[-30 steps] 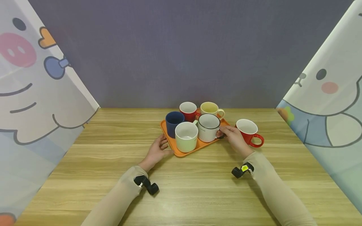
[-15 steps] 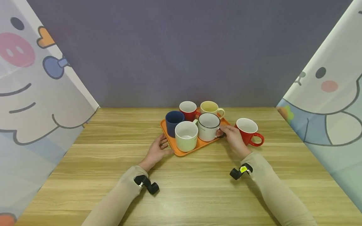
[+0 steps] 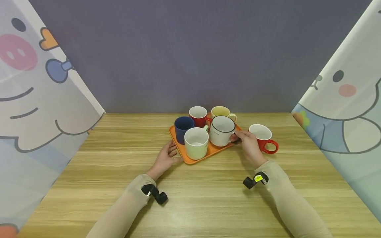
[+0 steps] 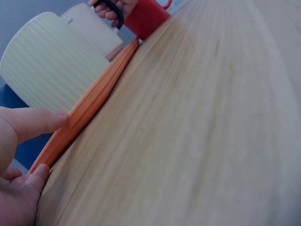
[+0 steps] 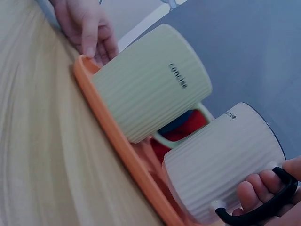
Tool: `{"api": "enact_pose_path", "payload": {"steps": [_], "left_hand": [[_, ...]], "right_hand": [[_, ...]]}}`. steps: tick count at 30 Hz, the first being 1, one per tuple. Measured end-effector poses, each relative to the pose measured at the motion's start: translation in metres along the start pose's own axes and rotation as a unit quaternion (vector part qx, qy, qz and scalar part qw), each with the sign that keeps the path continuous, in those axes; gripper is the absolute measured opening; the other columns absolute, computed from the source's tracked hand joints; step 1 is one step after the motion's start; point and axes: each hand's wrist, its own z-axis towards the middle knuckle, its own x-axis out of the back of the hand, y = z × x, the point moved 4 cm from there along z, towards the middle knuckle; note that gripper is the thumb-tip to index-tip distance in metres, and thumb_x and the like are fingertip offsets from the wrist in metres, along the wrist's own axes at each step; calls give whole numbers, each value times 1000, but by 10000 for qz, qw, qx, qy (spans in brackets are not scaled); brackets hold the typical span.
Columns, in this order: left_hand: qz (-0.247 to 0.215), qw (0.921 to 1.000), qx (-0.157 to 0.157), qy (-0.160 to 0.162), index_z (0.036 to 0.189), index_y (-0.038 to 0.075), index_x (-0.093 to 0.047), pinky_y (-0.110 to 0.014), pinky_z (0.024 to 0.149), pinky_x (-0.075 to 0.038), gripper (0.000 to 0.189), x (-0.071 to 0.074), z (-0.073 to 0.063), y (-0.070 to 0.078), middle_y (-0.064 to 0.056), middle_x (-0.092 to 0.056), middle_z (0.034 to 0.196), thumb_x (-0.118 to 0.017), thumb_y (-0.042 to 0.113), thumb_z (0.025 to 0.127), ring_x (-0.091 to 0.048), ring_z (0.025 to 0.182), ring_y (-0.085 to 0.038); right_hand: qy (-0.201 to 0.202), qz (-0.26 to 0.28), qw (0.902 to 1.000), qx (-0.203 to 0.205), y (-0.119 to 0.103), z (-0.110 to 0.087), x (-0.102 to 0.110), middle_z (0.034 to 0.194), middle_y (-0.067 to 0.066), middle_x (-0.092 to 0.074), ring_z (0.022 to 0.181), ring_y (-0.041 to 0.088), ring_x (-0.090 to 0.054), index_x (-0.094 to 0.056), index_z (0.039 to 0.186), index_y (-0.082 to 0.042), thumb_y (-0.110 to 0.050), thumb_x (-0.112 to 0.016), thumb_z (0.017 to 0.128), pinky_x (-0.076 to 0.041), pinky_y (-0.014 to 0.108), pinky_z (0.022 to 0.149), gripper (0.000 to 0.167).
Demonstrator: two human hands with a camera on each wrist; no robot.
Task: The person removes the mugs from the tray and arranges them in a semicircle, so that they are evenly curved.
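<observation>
My right hand (image 3: 250, 145) grips the black handle (image 5: 263, 209) of a white ribbed mug (image 3: 221, 134) with a dark rim. That mug is slightly tilted and close over the front right part of an orange tray (image 3: 193, 162). At the tray's front left corner, my left hand (image 3: 163, 160) touches the edge with its fairly straight thumb (image 4: 40, 121) and relaxed fingers. A pale green ribbed mug (image 5: 155, 84) stands at that corner. Behind it on the tray are a blue cup (image 3: 182, 130), a red mug (image 3: 197, 116) and a yellow mug (image 3: 220, 112).
Another red mug (image 3: 262, 135) with a white inside stands on the wooden table (image 3: 205, 198), right of the tray and just behind my right hand. A grey wall (image 3: 190, 59) closes off the back, and printed curtains (image 3: 38, 99) flank both sides.
Over the last half second, my right hand has shifted the white mug a little up and right, tilting it. My left hand, the tray and the other mugs have stayed put.
</observation>
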Motion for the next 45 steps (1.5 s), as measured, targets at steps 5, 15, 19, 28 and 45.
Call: {"api": "enact_pose_path", "payload": {"steps": [5, 15, 19, 28, 45], "left_hand": [[24, 10000, -7, -10, 149, -16, -23, -50, 110, -41, 91, 0, -1, 3, -34, -37, 147, -77, -9, 76, -43, 132, -46], [33, 10000, 30, -36, 150, -16, -21, -51, 110, -40, 91, 0, 0, 1, -34, -35, 149, -76, -9, 77, -42, 132, -46], [1, 9999, 45, -100, 148, -20, -18, -54, 111, -39, 90, 0, -3, 10, -38, -32, 148, -73, -12, 77, -40, 133, -50], [8, 9997, 89, -240, 146, -23, -17, -55, 112, -37, 85, -1, -20, 45, -40, -30, 148, -69, -13, 80, -38, 133, -52], [12, 9999, 45, -102, 150, -17, -18, -52, 111, -39, 92, 1, -3, 5, -35, -34, 149, -74, -10, 77, -41, 133, -48]], "right_hand": [[-101, 122, 9998, 109, -12, -2, 0, 72, -1, -64, 71, 10, -62, -65, 81, -1, -2, -45, 104, -55, 22, 75, 31], [-219, 160, 9986, 443, -34, -4, 6, 72, -2, -66, 70, 9, -64, -67, 80, -8, -1, -44, 104, -55, 21, 74, 34], [-257, 334, 9978, 503, -41, -3, 9, 72, -2, -67, 69, 9, -65, -68, 78, -8, 0, -44, 104, -56, 21, 73, 36], [-390, 727, 9944, 654, -60, -2, 17, 71, -1, -69, 68, 10, -65, -71, 73, -9, -1, -43, 104, -55, 21, 74, 42], [-245, 1510, 9835, 967, -87, 5, 46, 72, 5, -69, 68, 13, -66, -71, 74, -2, 0, -44, 104, -57, 22, 71, 41]]}}
